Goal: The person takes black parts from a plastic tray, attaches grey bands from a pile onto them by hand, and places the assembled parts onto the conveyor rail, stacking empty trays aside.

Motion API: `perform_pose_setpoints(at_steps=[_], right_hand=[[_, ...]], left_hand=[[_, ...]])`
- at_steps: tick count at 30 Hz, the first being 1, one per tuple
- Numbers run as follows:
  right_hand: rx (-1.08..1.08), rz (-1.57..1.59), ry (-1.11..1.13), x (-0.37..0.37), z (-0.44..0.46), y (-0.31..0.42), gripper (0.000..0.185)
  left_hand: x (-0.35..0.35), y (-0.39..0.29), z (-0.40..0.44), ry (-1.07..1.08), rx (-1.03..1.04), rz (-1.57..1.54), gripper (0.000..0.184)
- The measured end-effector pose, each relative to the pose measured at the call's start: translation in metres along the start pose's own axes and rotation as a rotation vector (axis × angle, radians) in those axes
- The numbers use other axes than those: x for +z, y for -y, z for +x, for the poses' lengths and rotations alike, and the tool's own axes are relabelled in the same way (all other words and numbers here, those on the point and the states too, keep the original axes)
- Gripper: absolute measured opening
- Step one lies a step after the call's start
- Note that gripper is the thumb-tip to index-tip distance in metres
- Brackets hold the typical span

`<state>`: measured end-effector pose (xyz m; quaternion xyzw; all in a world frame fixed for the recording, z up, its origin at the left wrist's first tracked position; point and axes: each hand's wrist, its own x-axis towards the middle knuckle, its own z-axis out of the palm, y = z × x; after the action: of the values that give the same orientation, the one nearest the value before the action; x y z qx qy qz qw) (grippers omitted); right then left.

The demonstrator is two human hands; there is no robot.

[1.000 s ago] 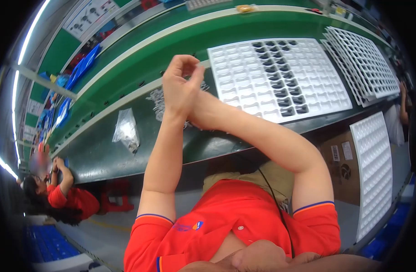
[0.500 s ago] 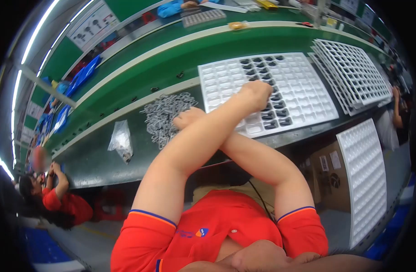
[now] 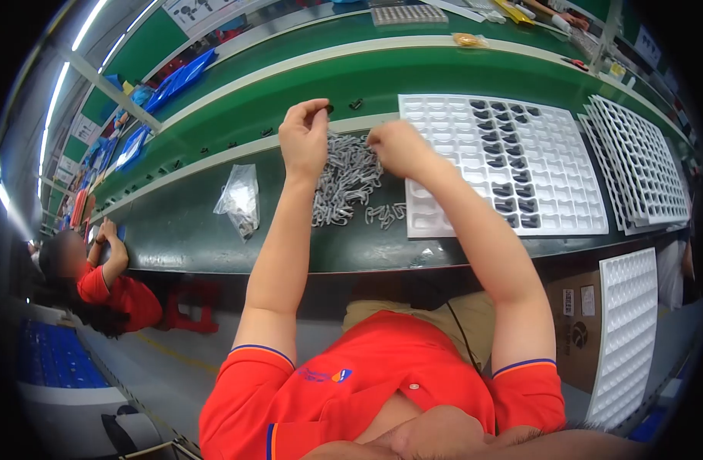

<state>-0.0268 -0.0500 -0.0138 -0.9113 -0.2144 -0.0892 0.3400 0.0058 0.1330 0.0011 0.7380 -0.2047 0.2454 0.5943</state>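
My left hand point(image 3: 304, 142) reaches to the edge of the green conveyor belt, its thumb and forefinger closed around a small black part point(image 3: 329, 110). Just right of it, a pile of grey hook-shaped clips point(image 3: 344, 184) lies on the dark green bench. My right hand point(image 3: 401, 149) is at the pile's upper right edge beside the white tray, fingers curled in; what they hold is hidden. In the white moulded tray point(image 3: 435, 218), black parts point(image 3: 504, 130) fill two columns of pockets in part, with gaps.
More black parts point(image 3: 357, 103) lie along the belt. A clear plastic bag point(image 3: 240, 199) sits left of the pile. Stacked white trays point(image 3: 642, 169) stand at the right; another tray point(image 3: 625, 330) leans by a cardboard box point(image 3: 577, 337). A co-worker point(image 3: 121, 284) sits at the left.
My arms have uncrossed. My left hand has gone from the tray to the belt edge, onto a black part; my right hand has shifted to the pile's right side. The view has shifted too.
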Motion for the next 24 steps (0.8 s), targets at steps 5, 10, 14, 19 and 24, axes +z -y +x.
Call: perform_pose_setpoints(at_steps=[5, 10, 14, 19, 24], right_hand=[[0.094, -0.162, 0.027, 0.017, 0.053, -0.019, 0.021], [0.144, -0.172, 0.248, 0.027, 0.080, -0.027, 0.022], [0.102, -0.137, 0.171, 0.016, 0.071, -0.022, 0.019], [0.233, 0.248, -0.030, -0.004, 0.031, -0.005, 0.015], [0.320, 0.665, -0.204, -0.008, -0.006, -0.001, 0.014]], left_hand=[[-0.017, 0.023, -0.007, -0.142, 0.048, 0.090, 0.012], [-0.012, 0.026, -0.013, -0.084, -0.067, -0.008, 0.011], [-0.012, 0.040, -0.014, -0.003, -0.245, -0.087, 0.014], [-0.010, 0.039, -0.020, 0.122, -0.435, -0.260, 0.012], [-0.006, 0.020, -0.024, 0.206, -0.522, -0.406, 0.016]])
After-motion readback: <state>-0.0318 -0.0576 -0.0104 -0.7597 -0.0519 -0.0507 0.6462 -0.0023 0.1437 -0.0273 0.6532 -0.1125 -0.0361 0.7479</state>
